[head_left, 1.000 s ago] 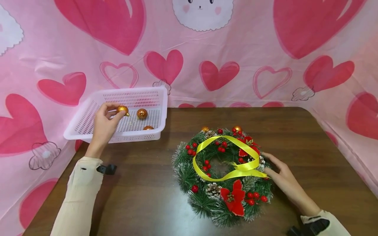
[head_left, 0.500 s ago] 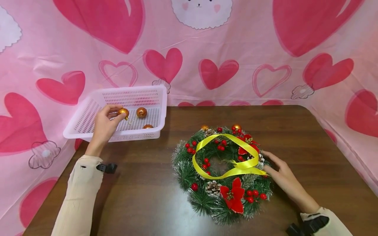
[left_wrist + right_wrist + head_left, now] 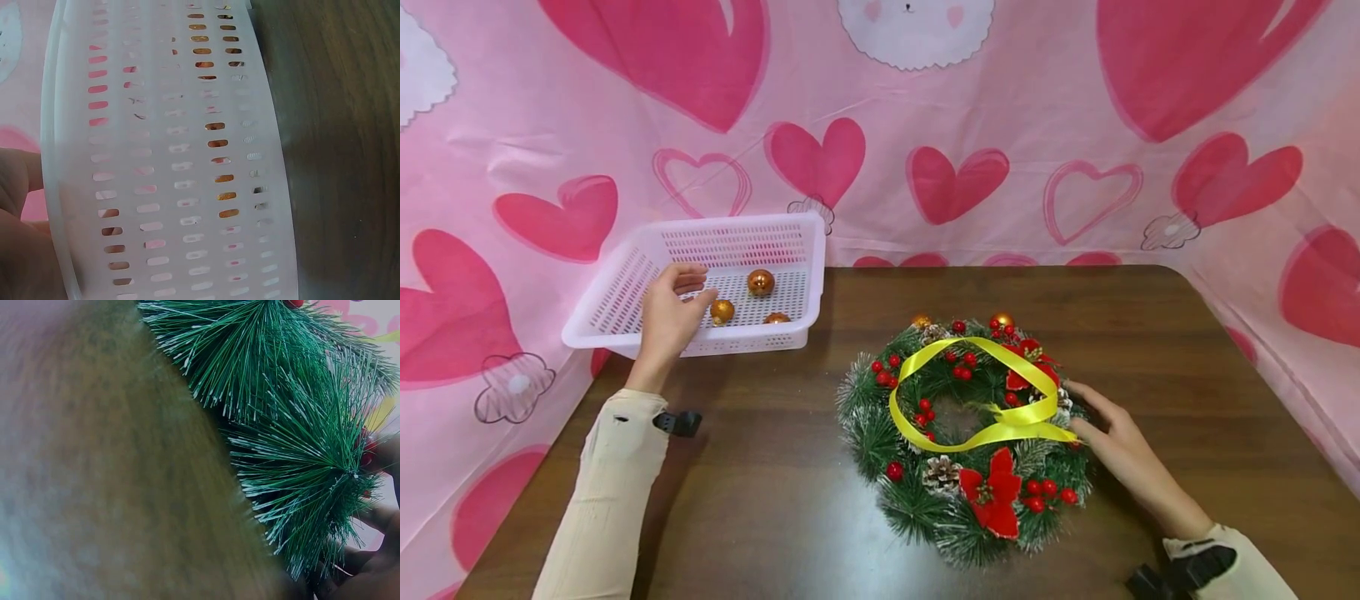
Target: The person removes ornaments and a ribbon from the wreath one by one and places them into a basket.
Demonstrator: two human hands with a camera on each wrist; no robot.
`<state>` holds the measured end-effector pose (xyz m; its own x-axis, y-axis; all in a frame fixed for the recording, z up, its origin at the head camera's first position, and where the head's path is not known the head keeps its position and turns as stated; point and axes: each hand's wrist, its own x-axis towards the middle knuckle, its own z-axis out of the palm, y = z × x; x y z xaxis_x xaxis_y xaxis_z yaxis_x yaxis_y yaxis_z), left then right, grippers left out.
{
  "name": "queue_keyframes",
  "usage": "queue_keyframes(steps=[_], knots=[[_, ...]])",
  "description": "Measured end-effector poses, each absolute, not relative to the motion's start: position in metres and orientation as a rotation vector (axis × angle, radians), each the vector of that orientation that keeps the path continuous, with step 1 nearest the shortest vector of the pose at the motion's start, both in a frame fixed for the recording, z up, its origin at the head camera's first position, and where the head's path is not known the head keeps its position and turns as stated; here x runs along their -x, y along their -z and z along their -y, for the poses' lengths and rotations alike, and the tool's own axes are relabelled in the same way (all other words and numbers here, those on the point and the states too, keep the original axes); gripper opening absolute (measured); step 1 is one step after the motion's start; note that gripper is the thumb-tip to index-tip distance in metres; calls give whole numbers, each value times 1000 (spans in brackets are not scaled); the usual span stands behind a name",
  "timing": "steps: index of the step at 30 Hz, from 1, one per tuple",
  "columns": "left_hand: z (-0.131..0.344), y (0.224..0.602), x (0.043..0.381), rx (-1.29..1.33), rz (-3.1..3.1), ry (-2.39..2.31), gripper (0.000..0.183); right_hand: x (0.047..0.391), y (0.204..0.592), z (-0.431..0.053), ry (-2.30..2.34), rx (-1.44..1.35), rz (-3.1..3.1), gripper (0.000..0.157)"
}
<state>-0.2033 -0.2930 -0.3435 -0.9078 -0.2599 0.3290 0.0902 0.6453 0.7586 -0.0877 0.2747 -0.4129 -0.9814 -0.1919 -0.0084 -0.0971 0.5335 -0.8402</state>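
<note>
My left hand (image 3: 672, 310) hovers over the front wall of a white plastic basket (image 3: 752, 340), fingers loosely bent and holding nothing. A glittery gold bauble (image 3: 722, 312) lies in the basket just off the thumb tip. Two shinier copper-gold baubles, one bauble (image 3: 761, 282) farther back and another bauble (image 3: 777, 317) partly hidden by the front rim, are in there too. My right hand (image 3: 1123, 446) grips the right edge of a green Christmas wreath (image 3: 880, 450), fingertips sunk in the needles. A yellow ribbon (image 3: 977, 343) lies looped on top, its end by the thumb.
Red poinsettias (image 3: 992, 493), pine cones (image 3: 942, 473) and red berries decorate the wreath, with gold baubles (image 3: 1002, 321) at its far edge. Everything stands on a brown wooden table (image 3: 760, 467). A pink heart-print cloth (image 3: 880, 100) hangs behind and along the sides.
The left hand has lowered the glittery gold bauble and let it go; it now lies on the basket floor. The right hand and wreath have stayed in place.
</note>
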Motion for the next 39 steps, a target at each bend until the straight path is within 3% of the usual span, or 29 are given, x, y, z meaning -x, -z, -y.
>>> queue_keyframes(steps=[23, 39], knots=[[277, 339, 203, -113, 2353, 1198, 29, 87, 416, -277, 1466, 288, -2668, 51], [239, 326, 189, 138, 2370, 1159, 29, 83, 417, -271, 1700, 438, -2697, 47]])
